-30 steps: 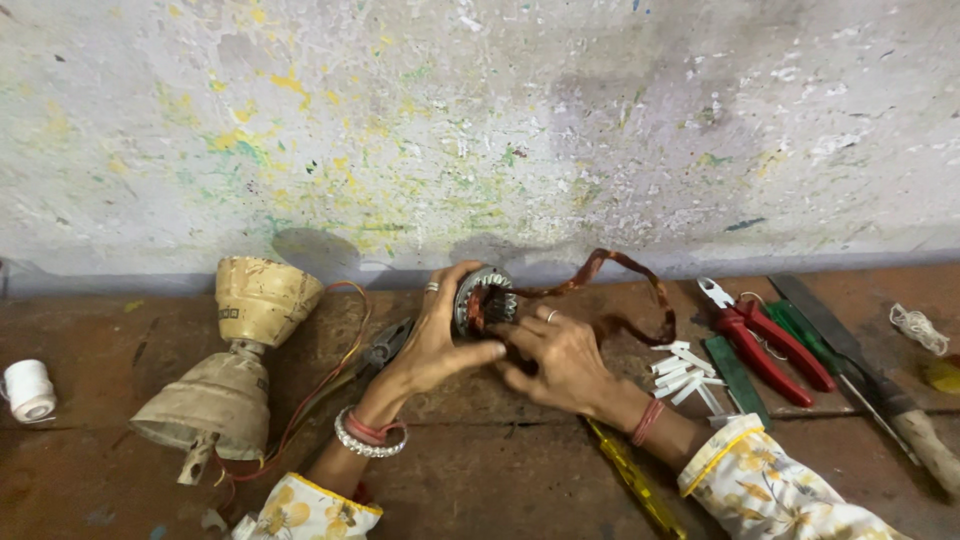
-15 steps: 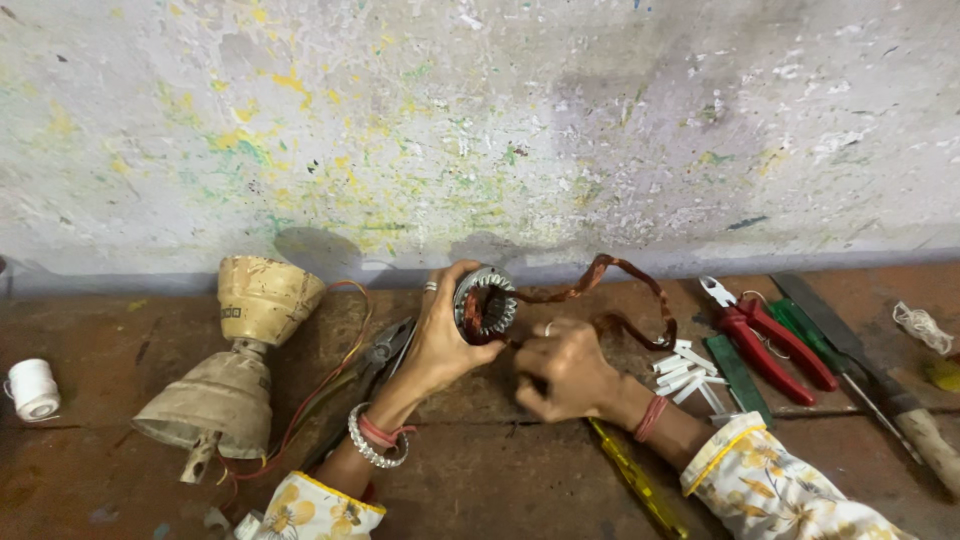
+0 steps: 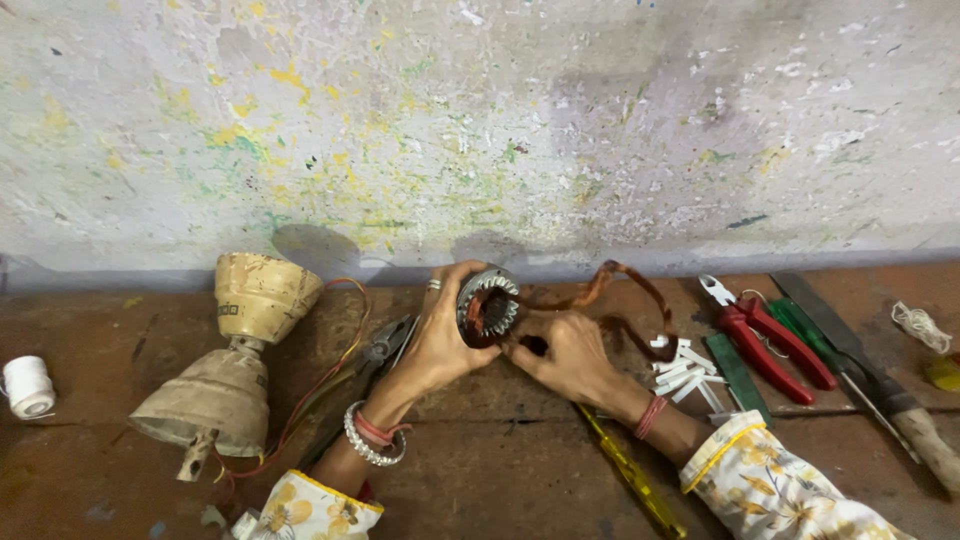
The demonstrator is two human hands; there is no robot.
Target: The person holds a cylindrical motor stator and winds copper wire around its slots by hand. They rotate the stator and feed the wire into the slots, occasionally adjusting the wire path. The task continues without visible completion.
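Note:
My left hand (image 3: 438, 338) grips a round metal motor stator (image 3: 487, 304) and holds it on edge above the brown floor, its toothed bore turned toward me. My right hand (image 3: 567, 352) is at the stator's lower right, fingertips pinching the end of a copper wire coil (image 3: 628, 290) that loops from the stator up and to the right. A ring sits on a left finger, bangles on the left wrist, a red thread on the right wrist.
A cream fan housing (image 3: 232, 360) with coloured wires lies at left, a white thread spool (image 3: 27, 386) at far left. Dark pliers (image 3: 382, 348) lie under the left hand. White strips (image 3: 682, 375), red pliers (image 3: 762, 334), a green strip (image 3: 735, 366), a file (image 3: 852, 352) and a yellow screwdriver (image 3: 628, 474) lie at right.
My right hand slid a little down and right along the stator's edge. The left hand keeps its hold on the stator, and the copper coil has shifted slightly.

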